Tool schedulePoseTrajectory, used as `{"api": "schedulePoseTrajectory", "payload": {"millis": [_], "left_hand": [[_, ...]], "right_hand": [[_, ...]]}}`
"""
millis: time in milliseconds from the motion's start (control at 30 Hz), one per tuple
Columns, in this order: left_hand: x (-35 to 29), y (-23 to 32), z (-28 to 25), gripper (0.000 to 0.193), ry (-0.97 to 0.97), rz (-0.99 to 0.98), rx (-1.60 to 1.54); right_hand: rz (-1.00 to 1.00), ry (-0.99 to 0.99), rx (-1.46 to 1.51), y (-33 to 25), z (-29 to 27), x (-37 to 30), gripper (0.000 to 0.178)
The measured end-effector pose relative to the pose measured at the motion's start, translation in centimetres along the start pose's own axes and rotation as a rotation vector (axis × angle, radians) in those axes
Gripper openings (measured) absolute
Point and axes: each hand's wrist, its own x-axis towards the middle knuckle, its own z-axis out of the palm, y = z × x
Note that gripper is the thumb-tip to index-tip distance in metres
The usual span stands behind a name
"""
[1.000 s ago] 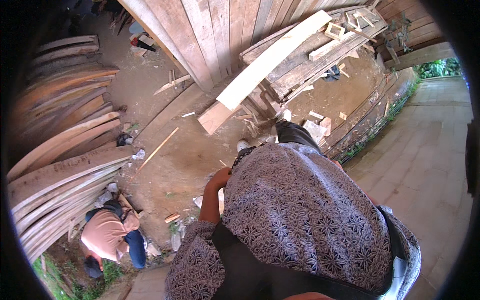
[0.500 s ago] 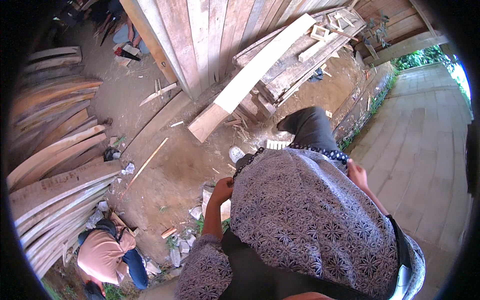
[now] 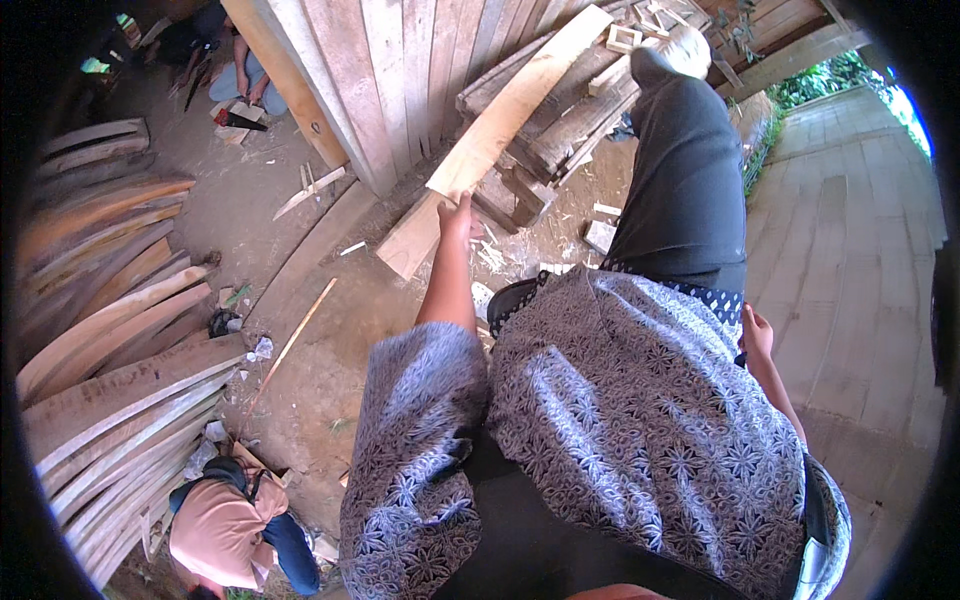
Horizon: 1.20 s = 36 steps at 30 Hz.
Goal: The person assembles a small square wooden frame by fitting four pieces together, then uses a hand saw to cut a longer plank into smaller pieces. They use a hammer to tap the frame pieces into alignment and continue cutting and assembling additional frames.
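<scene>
A long pale wooden plank (image 3: 520,118) lies slanting across a rough timber bench (image 3: 560,130). My left hand (image 3: 457,216) reaches forward to the plank's nearer part, touching its right edge with fingers apart. Beyond my wrist the plank's near end is in shade. On the right, beside my hip, my right hand (image 3: 758,332) is closed at the dotted hem of my patterned shirt (image 3: 640,400); its fingers are partly hidden. My leg in dark trousers (image 3: 680,180) stretches forward, with the foot up by the bench's far end.
Stacked curved boards (image 3: 110,310) fill the left side. A person in a peach top (image 3: 220,530) bends at lower left; another person's hands (image 3: 255,92) show at upper left. A plank wall (image 3: 390,90) stands behind the bench. A thin stick (image 3: 297,335) lies on the dirt floor.
My left hand has left the shirt hem and moved forward to the plank. My leg has swung forward and up toward the bench, and my right hand has shifted slightly right with the hem.
</scene>
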Motion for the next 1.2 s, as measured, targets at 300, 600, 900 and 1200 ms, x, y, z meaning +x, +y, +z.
{"api": "schedulePoseTrajectory", "payload": {"millis": [300, 600, 900, 1200], "left_hand": [[13.2, -1.7, -4.7, 0.039, 0.283, 0.301, -0.056], [5.7, -1.2, -3.7, 0.033, 0.358, 0.3, 0.095], [-2.9, 5.2, -5.1, 0.114, 0.419, 0.532, 1.195], [0.4, 6.4, -1.7, 0.117, 0.46, 0.543, 1.434]], "right_hand": [[-0.208, -0.064, -0.059, 4.7, 1.9, -1.2, 0.05], [-0.3, 0.098, 0.393, -7.9, -2.4, -0.5, 0.024], [-0.654, -0.429, 0.481, -31.5, 5.0, -9.9, 0.048], [-0.714, -0.744, 0.408, -28.8, 26.1, -10.9, 0.038]]}}
